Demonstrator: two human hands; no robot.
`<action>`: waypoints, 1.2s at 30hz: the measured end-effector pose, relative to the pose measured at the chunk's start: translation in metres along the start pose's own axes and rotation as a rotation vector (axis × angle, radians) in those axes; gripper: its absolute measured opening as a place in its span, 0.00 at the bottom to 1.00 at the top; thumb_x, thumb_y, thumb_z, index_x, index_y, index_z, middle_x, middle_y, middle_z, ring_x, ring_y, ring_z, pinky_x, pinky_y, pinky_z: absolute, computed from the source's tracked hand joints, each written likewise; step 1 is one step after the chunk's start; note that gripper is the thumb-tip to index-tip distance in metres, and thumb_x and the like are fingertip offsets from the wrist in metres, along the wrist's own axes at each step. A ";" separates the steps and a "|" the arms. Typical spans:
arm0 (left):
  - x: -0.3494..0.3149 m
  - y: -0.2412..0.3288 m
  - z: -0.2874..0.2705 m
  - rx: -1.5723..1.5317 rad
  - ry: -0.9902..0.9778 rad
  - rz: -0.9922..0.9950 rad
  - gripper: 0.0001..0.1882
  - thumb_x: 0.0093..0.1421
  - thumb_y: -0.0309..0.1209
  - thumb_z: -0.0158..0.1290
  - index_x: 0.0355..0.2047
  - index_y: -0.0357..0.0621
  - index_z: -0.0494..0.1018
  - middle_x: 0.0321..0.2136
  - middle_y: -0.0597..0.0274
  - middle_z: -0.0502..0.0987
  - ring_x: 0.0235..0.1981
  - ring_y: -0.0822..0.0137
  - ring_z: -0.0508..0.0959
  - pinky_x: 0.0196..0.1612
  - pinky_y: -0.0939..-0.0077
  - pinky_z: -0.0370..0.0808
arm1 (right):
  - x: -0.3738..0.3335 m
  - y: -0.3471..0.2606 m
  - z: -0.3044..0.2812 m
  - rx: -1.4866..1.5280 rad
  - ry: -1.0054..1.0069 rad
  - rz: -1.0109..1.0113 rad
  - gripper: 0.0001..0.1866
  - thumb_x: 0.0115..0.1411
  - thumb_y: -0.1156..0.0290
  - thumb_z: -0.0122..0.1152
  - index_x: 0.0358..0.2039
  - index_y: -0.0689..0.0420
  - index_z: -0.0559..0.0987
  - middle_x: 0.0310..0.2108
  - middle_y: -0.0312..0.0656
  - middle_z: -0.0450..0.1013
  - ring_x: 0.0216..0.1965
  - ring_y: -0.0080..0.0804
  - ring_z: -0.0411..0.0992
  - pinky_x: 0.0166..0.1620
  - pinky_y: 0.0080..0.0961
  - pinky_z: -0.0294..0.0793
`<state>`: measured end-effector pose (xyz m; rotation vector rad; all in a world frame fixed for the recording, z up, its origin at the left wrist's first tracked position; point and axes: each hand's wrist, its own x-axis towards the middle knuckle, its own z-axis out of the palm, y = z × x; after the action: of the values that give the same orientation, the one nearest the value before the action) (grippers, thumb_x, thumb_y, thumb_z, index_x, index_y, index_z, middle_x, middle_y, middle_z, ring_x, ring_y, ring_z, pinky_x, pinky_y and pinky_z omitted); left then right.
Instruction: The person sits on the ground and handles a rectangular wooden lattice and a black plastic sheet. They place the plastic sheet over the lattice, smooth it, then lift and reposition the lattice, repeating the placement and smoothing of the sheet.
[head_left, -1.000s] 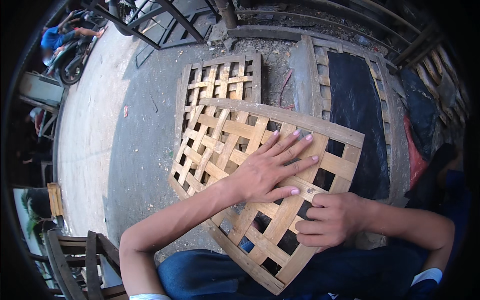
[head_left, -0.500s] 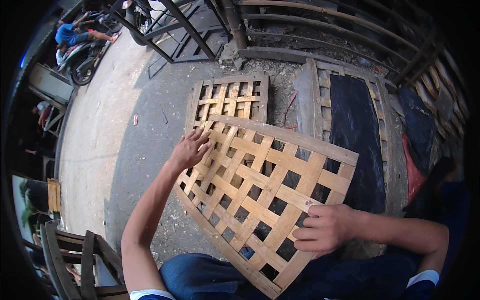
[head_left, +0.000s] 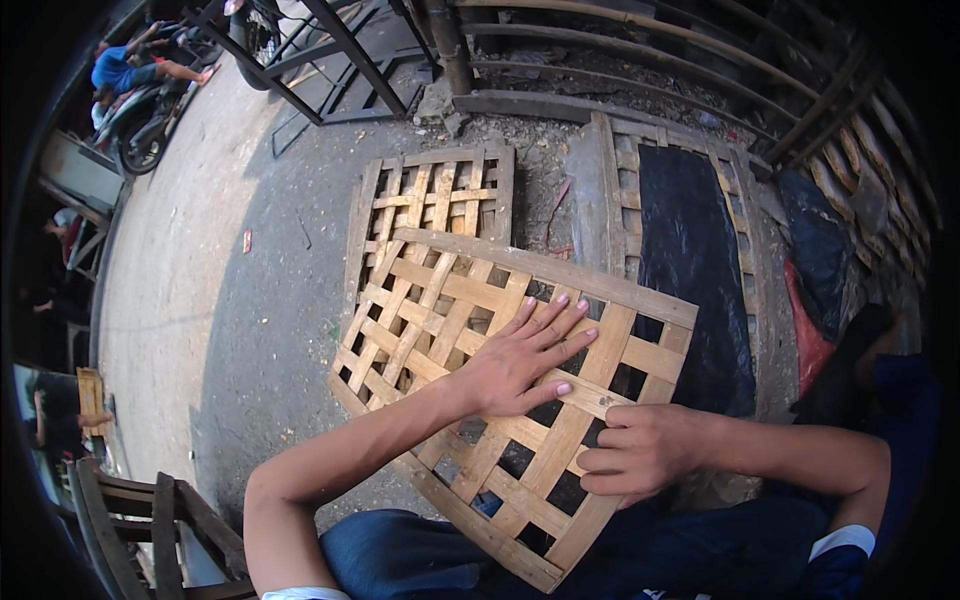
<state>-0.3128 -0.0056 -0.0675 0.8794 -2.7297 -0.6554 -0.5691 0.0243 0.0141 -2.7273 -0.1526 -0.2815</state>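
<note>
Across my lap leans a woven lattice panel (head_left: 558, 447) of flat, pale wooden or bamboo strips, edged with wooden rails. My left hand (head_left: 520, 365) rests palm down on its weave, fingers spread over the strips. At the panel's near right side, my right hand (head_left: 645, 450) is closed on the strips beside the edge, its thumb on top and other fingers curled. The panel's far left part overlaps a second woven frame (head_left: 430, 157) beyond it.
A long wooden frame with a black sheet (head_left: 695, 280) over it lies at the right. Ahead stand a dark metal frame (head_left: 350, 50) and a bamboo rail fence (head_left: 640, 50). Slatted wooden furniture (head_left: 165, 530) is at lower left. A person (head_left: 122, 68) sits on a parked motorcycle (head_left: 145, 135).
My left hand has moved right from the panel's far left corner onto the middle of its weave. The right hand keeps its grip at the same spot. The whole view has shifted slightly.
</note>
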 end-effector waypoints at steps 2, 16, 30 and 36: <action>-0.027 -0.048 -0.003 0.062 -0.052 -0.079 0.35 0.72 0.57 0.35 0.75 0.59 0.52 0.77 0.53 0.45 0.77 0.48 0.43 0.76 0.43 0.38 | 0.001 -0.001 -0.001 -0.013 -0.003 -0.002 0.27 0.44 0.45 0.71 0.36 0.51 0.74 0.34 0.31 0.68 0.28 0.23 0.69 0.35 0.24 0.65; -0.095 -0.094 -0.029 0.101 0.129 -0.513 0.35 0.73 0.50 0.40 0.74 0.51 0.53 0.75 0.49 0.48 0.76 0.47 0.48 0.76 0.50 0.46 | 0.009 0.004 0.006 -0.015 0.026 -0.058 0.27 0.47 0.43 0.70 0.33 0.50 0.71 0.33 0.31 0.66 0.26 0.24 0.68 0.35 0.24 0.64; -0.095 -0.117 -0.006 0.255 -0.143 -0.642 0.37 0.72 0.60 0.32 0.76 0.60 0.48 0.77 0.59 0.44 0.77 0.48 0.45 0.75 0.39 0.43 | 0.008 0.002 -0.001 0.013 -0.057 -0.016 0.29 0.45 0.43 0.74 0.36 0.50 0.73 0.35 0.32 0.68 0.28 0.24 0.71 0.37 0.25 0.66; -0.163 -0.169 -0.053 0.296 -0.181 -0.923 0.37 0.73 0.59 0.34 0.75 0.54 0.52 0.75 0.54 0.50 0.75 0.45 0.51 0.74 0.40 0.48 | 0.010 0.007 -0.001 -0.023 -0.085 -0.065 0.30 0.46 0.42 0.67 0.42 0.52 0.77 0.36 0.31 0.69 0.26 0.23 0.67 0.34 0.25 0.65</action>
<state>-0.0795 -0.0495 -0.1083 2.2893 -2.4821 -0.4618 -0.5585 0.0183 0.0142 -2.7620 -0.2641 -0.1860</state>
